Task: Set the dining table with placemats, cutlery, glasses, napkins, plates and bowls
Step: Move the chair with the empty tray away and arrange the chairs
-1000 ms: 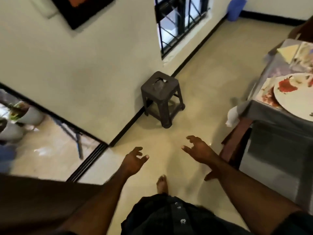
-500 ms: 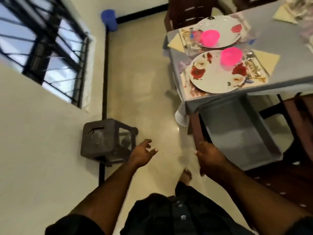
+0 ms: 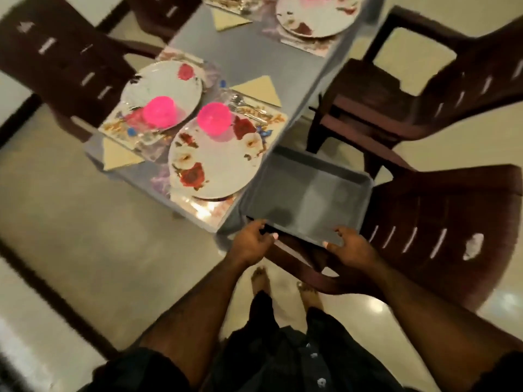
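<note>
The grey table (image 3: 254,60) carries floral placemats (image 3: 203,206), each with a flowered white plate. The nearest plate (image 3: 215,168) holds a pink bowl (image 3: 214,118), and so does the plate behind it (image 3: 167,86), with its own pink bowl (image 3: 160,111). Folded yellow napkins (image 3: 260,89) and cutlery (image 3: 240,104) lie beside them. An empty grey plastic tub (image 3: 311,199) rests on a chair seat at the table's near corner. My left hand (image 3: 252,244) and my right hand (image 3: 351,247) both grip its near rim.
Dark brown plastic chairs stand around the table: one under the tub (image 3: 438,222), one at the right (image 3: 424,89), one at the far left (image 3: 65,60). A third plate (image 3: 314,18) sits at the far end. My bare feet are on the pale floor.
The view swung from the wall and stool round to the table. Both hands, empty before, reached forward and took hold of the grey tub's near rim.
</note>
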A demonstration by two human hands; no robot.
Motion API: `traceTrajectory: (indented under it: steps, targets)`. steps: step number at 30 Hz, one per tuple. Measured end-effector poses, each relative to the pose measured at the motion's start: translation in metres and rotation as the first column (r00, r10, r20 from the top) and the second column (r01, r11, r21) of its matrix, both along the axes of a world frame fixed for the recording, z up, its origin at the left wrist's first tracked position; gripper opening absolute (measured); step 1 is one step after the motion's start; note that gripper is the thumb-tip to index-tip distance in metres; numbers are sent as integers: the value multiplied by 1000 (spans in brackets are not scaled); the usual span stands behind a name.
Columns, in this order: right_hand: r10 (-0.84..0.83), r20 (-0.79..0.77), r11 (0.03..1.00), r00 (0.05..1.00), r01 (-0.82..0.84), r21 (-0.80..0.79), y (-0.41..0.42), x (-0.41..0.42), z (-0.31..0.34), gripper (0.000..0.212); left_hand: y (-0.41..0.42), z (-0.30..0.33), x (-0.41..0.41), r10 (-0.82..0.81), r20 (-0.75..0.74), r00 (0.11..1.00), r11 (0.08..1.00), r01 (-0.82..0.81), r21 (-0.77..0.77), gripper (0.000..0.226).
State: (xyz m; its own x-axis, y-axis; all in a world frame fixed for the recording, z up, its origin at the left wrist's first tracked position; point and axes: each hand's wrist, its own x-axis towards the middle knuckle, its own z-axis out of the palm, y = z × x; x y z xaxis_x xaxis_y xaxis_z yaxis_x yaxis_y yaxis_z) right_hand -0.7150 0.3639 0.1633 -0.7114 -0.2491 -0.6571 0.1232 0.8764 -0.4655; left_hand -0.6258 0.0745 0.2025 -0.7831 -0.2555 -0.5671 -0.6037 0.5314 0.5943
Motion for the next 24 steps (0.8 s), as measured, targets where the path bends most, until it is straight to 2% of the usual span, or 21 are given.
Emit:
traceTrajectory:
  steps: [4,6,9,11,15,20,24]
  targets:
    - [-268,3,962,963,268,52,2,7,-25,66,-18,-50,-53,-179,68,982,980,184,-80,68]
    - [-371,6,924,929,368,107,0,8,-46,65,-26,-76,-75,-192,119,974,967,208,-146,72]
    - [-486,24,864,874,476,162,-3,4,-82,65,-37,-123,-102,-76,133,988,984,96,-149,74]
    - [-542,46,830,839,526,186,-2,-1,-108,67,-42,-147,-116,18,110,994,988,-1,-154,84]
    - [-672,41,735,739,660,154,0,-17,-151,72,-49,-184,-140,155,68,986,941,-126,-313,91]
    - [-788,72,616,612,785,68,8,-48,-199,97,-59,-223,-157,264,41,964,918,-238,-318,108]
    - [-850,31,527,527,847,68,4,-65,-198,83,-60,-231,-173,373,36,927,898,-350,-267,109]
